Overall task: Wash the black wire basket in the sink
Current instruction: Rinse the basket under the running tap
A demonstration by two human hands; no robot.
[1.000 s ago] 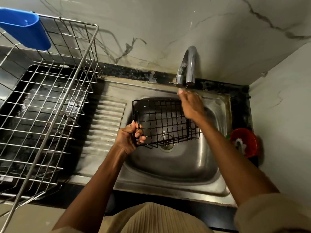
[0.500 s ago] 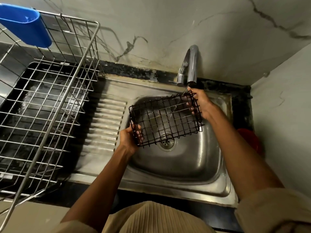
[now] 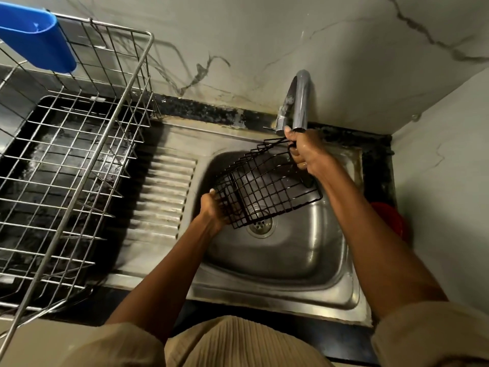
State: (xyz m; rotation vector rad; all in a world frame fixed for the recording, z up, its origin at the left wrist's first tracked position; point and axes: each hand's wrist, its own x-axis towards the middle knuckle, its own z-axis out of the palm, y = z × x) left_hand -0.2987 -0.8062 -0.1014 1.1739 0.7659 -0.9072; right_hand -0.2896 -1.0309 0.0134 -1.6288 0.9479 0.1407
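Observation:
The black wire basket (image 3: 267,186) hangs tilted over the steel sink (image 3: 285,263), its far corner raised just under the chrome tap (image 3: 300,102). My right hand (image 3: 305,151) grips that raised far corner beside the spout. My left hand (image 3: 213,209) holds the basket's low near-left end, fingers curled into the wires. The drain (image 3: 260,226) shows below the basket's lower edge. I cannot tell whether water is running.
A large steel wire dish rack (image 3: 79,160) stands on the left counter, with a blue plastic cup holder (image 3: 37,41) hung on its back rim. The ribbed drainboard (image 3: 161,197) lies between rack and basin. A red container (image 3: 391,221) sits right of the sink by the wall.
My right hand left the tap, took the basket's far edge and lifted it toward the spout. The basket has tipped from flat to steeply slanted, and my left hand has dropped lower.

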